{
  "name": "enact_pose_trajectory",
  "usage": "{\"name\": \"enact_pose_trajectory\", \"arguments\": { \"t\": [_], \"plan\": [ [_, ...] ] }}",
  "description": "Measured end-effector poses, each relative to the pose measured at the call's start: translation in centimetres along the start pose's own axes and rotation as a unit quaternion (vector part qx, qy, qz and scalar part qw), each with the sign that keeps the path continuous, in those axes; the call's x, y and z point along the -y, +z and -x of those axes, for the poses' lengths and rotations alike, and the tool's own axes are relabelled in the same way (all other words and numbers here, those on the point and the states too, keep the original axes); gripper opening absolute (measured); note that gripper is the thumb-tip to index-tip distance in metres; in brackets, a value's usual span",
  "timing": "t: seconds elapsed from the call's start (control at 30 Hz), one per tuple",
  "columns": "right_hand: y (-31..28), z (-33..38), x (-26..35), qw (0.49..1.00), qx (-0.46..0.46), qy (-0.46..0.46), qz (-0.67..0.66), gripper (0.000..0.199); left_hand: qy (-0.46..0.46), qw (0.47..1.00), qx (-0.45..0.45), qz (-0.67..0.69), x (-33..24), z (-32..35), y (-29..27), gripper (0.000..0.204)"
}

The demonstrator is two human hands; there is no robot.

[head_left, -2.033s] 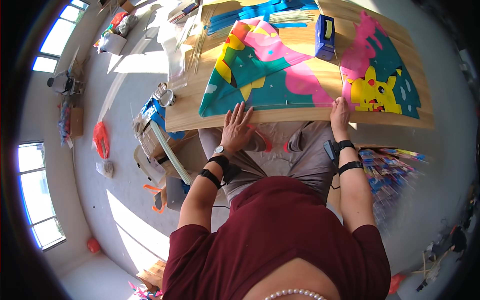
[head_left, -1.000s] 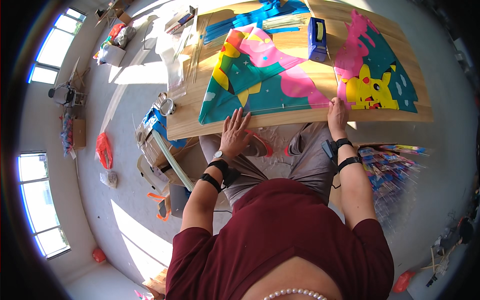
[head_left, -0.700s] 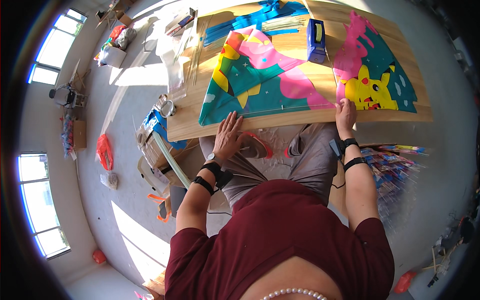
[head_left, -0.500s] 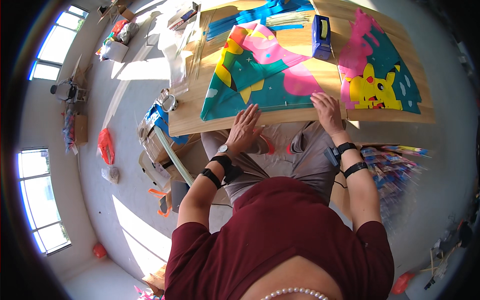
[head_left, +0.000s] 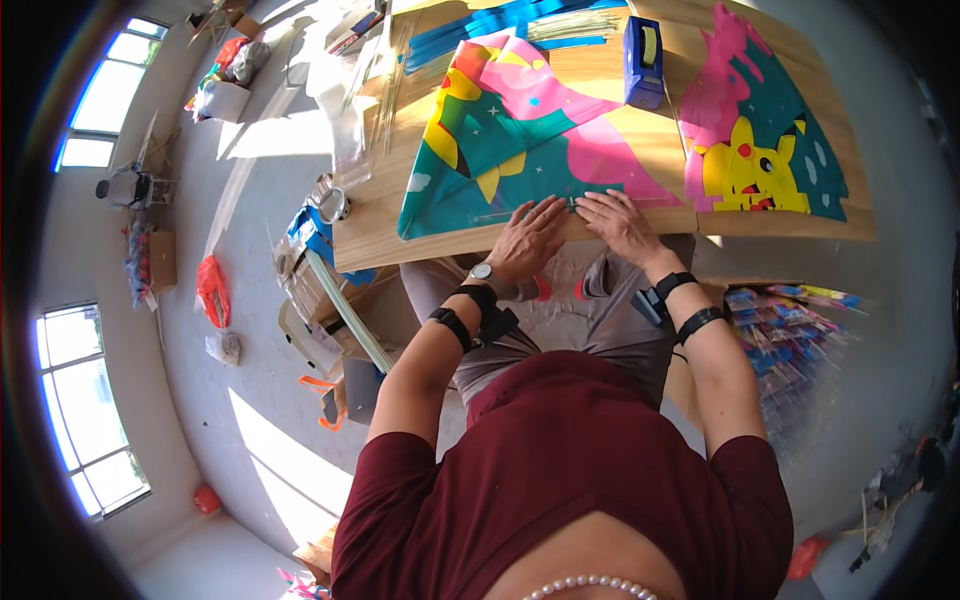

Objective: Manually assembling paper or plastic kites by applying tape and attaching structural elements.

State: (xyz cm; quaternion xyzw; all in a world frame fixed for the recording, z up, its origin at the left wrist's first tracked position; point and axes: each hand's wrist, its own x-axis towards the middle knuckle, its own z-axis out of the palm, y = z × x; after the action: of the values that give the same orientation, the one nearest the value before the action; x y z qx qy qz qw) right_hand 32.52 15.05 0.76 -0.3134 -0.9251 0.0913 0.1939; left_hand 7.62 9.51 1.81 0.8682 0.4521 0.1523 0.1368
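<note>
A folded triangular sheet [head_left: 470, 205] of thin teal and pink material with yellow patches lies before me on the wooden table, its long side along the near edge. My left hand [head_left: 530, 238] rests palm down on the middle of that side, fingers stretched out. Just right of it, my right hand [head_left: 620, 225] presses the same edge with extended fingers. The fingertips of both hands almost meet at a tiny pale piece [head_left: 572, 204] on the edge. What lies under the fingers is hidden.
A second printed sheet [head_left: 770, 150] with a yellow cartoon figure lies at the right. Beyond the first sheet stand a blue tape dispenser [head_left: 643, 65] and blue strips [head_left: 480, 38] with thin sticks. A tape roll [head_left: 333, 205] sits at the table's left edge. Colourful bundles [head_left: 790, 335] are at the lower right.
My left hand has slid right along the sheet's near edge, and my right hand has moved left, so they are now close together. The sheet lies nearly as before.
</note>
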Motion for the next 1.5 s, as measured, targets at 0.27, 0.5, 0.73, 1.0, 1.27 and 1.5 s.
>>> {"name": "enact_pose_trajectory", "arguments": {
  "t": [0.27, 0.5, 0.73, 1.0, 1.27, 1.5],
  "plan": [
    [-1.9, 2.8, -3.5, 0.999, 0.021, 0.009, 0.023, 0.038, -0.021, 0.999, 0.005, -0.032, 1.0, 1.9, -1.5, 0.055],
    [-6.3, 8.8, -7.8, 0.988, 0.030, 0.120, 0.089, 0.037, -0.089, 0.995, 0.029, -0.030, 3.7, 7.1, -5.2, 0.054],
    [-7.2, 9.9, -7.9, 0.989, 0.034, 0.126, 0.075, 0.038, -0.135, 0.990, 0.019, -0.042, 5.2, 10.9, -6.0, 0.054],
    [-5.7, 6.3, -3.2, 0.990, -0.059, 0.118, 0.055, 0.033, -0.115, 0.992, -0.042, -0.041, 3.2, 8.6, -4.4, 0.055],
    [0.4, -0.1, 2.7, 0.997, 0.004, 0.077, -0.016, 0.043, -0.045, 0.997, -0.059, 0.014, -1.5, 0.3, 0.8, 0.056],
    [0.4, 0.6, 2.1, 0.997, 0.039, 0.065, 0.000, 0.047, -0.063, 0.998, -0.029, -0.009, -1.3, 0.9, 0.6, 0.058]
  ]
}}
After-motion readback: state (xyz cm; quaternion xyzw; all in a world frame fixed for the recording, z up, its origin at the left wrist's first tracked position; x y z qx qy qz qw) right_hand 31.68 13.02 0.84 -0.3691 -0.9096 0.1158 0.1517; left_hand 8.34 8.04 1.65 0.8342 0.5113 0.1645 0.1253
